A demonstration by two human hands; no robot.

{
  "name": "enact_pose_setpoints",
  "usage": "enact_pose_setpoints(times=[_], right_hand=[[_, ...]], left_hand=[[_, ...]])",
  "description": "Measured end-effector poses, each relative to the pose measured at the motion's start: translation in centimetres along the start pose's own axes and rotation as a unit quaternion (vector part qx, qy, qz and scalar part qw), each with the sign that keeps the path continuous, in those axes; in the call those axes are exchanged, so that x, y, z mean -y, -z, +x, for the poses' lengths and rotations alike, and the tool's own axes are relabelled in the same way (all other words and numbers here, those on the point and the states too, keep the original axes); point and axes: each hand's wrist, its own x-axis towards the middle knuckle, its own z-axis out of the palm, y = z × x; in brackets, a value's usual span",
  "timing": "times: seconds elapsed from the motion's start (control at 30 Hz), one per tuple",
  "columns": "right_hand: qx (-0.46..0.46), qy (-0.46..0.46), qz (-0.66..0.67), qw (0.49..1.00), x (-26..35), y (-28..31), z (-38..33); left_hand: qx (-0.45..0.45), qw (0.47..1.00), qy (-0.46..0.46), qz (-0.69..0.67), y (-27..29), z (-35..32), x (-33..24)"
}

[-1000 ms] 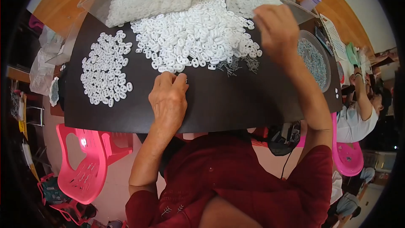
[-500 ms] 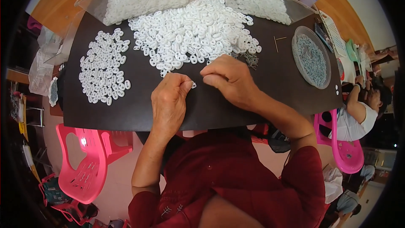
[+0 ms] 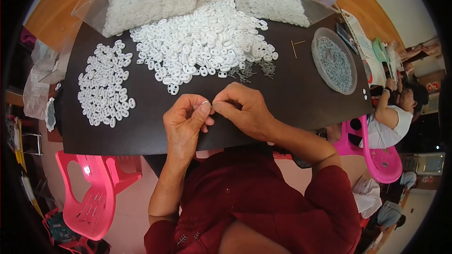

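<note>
Over the near part of the dark table, my left hand (image 3: 183,120) pinches a small white oval plastic piece (image 3: 205,103) between thumb and fingers, mostly covered by them. My right hand (image 3: 247,112) meets it from the right, thumb and forefinger pressed together at the piece. Whatever lies in that right pinch is too small to make out. Beyond my hands spreads a big heap of white two-hole oval pieces (image 3: 188,42). At the heap's near right edge lie loose grey screws (image 3: 244,72). A flatter group of white oval pieces (image 3: 104,84) covers the table's left side.
Clear bins (image 3: 150,4) of white pieces stand at the back. On the right are a round tub (image 3: 354,82) of small bluish-grey screws and two thin brass-coloured rods (image 3: 294,49). Pink chairs (image 3: 110,193) flank the table; another person (image 3: 391,122) sits at the right.
My right hand has come down and left from the loose screws to meet my left hand. The white piece is now held between them, nearer to me. The whole view has shifted slightly.
</note>
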Motion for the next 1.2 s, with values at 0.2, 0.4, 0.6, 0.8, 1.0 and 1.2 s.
enact_pose_setpoints(times=[0.2,0.4,0.6,0.8,1.0,1.2], right_hand=[[-0.128,0.098,-0.221,0.962,-3.0,3.9,0.8],[-0.099,0.179,-0.36,0.91,-4.2,3.4,1.8],[-0.076,0.215,-0.402,0.887,-4.1,1.6,3.3],[-0.103,0.21,-0.381,0.895,-3.9,2.7,3.4],[-0.083,0.186,-0.383,0.901,-4.2,2.8,2.7],[-0.079,0.187,-0.368,0.907,-3.7,2.9,2.4]], left_hand=[[-0.008,1.0,0.018,-0.012,0.2,0.2,0.5],[-0.007,1.0,0.011,-0.017,0.2,0.3,1.0],[0.011,1.0,0.017,-0.022,0.6,0.2,1.2],[0.017,0.999,0.018,-0.03,0.7,0.1,1.2],[0.019,0.999,0.026,-0.034,0.9,0.1,1.2],[0.021,0.999,0.012,-0.044,0.9,0.2,1.2]])
